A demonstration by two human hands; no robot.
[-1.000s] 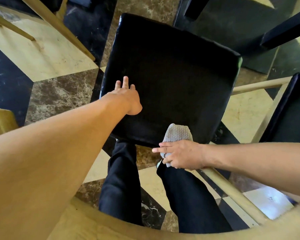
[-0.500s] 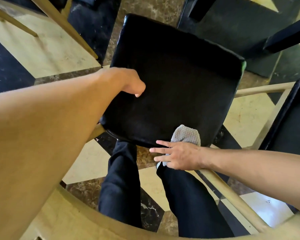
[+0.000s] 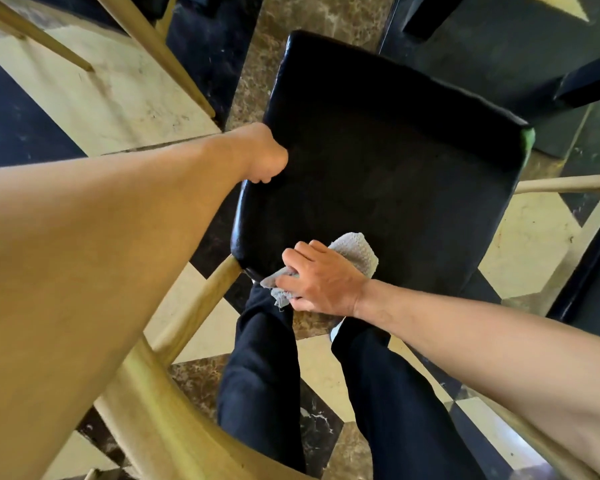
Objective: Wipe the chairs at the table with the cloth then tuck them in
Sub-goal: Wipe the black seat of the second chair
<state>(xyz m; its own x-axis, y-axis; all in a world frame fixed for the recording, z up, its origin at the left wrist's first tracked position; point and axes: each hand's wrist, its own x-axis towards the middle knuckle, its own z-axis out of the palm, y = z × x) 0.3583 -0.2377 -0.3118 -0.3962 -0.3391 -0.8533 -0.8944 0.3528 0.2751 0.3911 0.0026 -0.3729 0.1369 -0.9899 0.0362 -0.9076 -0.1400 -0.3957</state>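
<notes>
I look straight down on a chair with a black padded seat point(image 3: 388, 174) and a curved pale wooden backrest point(image 3: 174, 420) near me. My left hand point(image 3: 262, 157) curls over the seat's left edge and grips it. A grey textured cloth point(image 3: 355, 252) lies on the near part of the seat, and my right hand point(image 3: 321, 277) presses on it with fingers closed around it. My legs in dark trousers show under the seat's near edge.
A second black-seated chair point(image 3: 593, 268) stands at the right, its wooden rail point(image 3: 565, 183) reaching toward this chair. Dark table legs point(image 3: 589, 83) stand at the top right. Wooden legs of another chair point(image 3: 153, 46) cross the top left. The floor is marble in cream, brown and black.
My left hand slid from flat on the seat to gripping its left edge. My right hand moved the cloth from the near rim up onto the seat, and its fingers closed around it.
</notes>
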